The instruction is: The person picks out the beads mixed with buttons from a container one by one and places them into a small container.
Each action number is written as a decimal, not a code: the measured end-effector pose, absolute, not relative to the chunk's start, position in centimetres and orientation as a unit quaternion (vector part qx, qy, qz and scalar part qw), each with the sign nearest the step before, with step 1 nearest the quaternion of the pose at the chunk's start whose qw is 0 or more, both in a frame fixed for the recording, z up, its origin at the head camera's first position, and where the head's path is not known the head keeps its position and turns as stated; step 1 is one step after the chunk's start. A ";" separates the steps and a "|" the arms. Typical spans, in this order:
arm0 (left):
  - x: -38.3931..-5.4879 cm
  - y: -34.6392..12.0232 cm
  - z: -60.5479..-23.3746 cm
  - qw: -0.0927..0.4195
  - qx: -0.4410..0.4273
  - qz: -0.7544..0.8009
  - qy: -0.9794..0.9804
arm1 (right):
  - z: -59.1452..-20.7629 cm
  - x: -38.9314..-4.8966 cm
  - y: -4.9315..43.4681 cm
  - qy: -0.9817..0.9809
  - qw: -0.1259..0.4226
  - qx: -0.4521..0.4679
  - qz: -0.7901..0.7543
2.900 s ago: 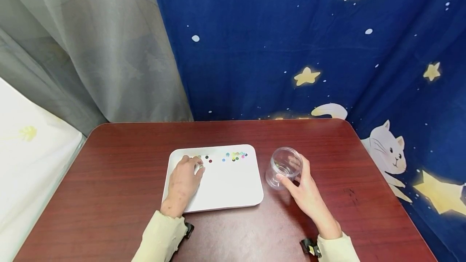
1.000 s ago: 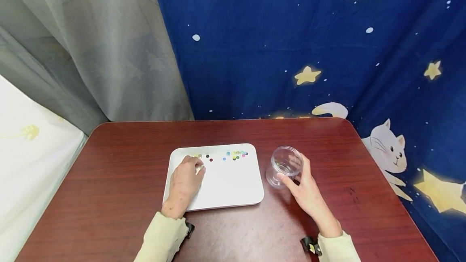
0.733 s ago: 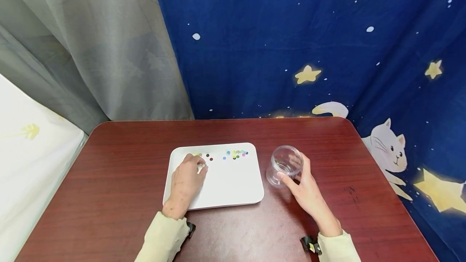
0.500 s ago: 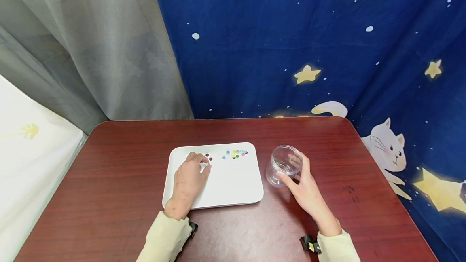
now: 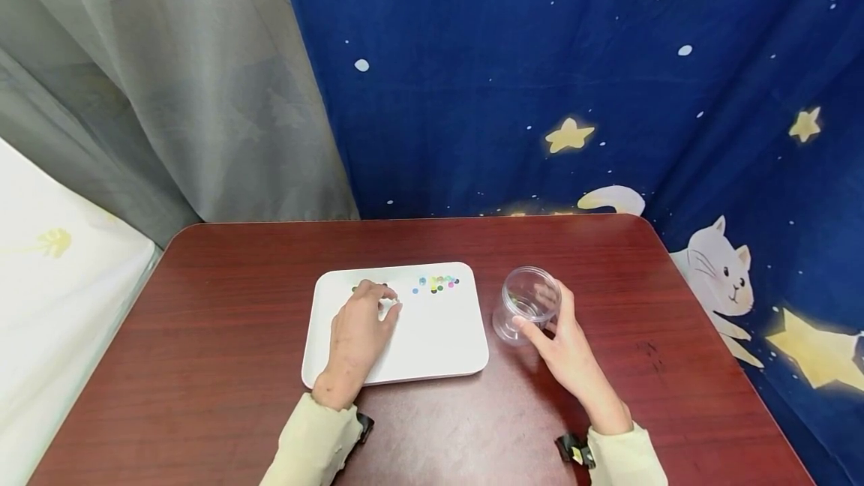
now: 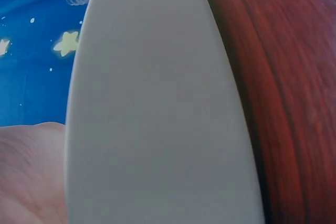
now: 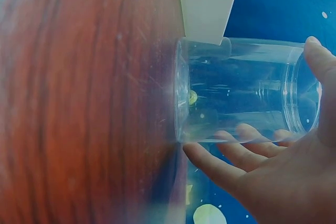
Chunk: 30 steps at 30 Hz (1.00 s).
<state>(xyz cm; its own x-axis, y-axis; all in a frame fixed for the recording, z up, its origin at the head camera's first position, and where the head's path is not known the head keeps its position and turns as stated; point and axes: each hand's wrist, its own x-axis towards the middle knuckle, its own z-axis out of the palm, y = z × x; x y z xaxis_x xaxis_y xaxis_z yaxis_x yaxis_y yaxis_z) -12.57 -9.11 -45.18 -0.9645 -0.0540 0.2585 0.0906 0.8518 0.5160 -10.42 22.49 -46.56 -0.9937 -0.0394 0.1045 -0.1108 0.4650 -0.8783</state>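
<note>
A white tray (image 5: 439, 351) lies on the table, with several small colored discs or beads (image 5: 435, 285) along its far side. My left hand (image 5: 358, 336) hovers over the tray's left half, index finger and thumb curved toward each other; whether anything sits between their tips is too small to tell. It covers part of the left bead cluster, and one dark bead (image 5: 354, 289) shows beside it. Right of the tray, my right hand (image 5: 574, 358) grips an upright, lidless clear jar (image 5: 509, 325), thumb near the rim. A small yellowish bead (image 7: 192, 97) appears near the jar's bottom in the right wrist view.
The reddish-brown wooden table (image 5: 223, 306) has a far edge close to a blue star-patterned curtain (image 5: 472, 96) and a grey curtain (image 5: 223, 96). White cloth (image 5: 54, 283) hangs at the left. The tray's right side stands close to the jar.
My left hand has slid rightward across the tray, now hiding most of the dark beads beside it and uncovering one at its left. My right hand and the jar stay in place.
</note>
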 end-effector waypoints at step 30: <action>-11.6 -6.4 -44.4 0.128 -0.035 -0.314 -0.940 | -46.7 -10.4 22.6 -0.856 0.038 0.050 0.513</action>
<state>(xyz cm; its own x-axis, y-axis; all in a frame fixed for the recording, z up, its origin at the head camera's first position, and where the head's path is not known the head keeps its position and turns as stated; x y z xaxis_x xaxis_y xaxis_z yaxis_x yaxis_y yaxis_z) -11.59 -6.42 -44.44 -0.9648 -0.0153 0.2625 0.1454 0.8009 0.5809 -10.42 22.58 -46.69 -0.9921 -0.0478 0.1161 -0.1249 0.4677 -0.8750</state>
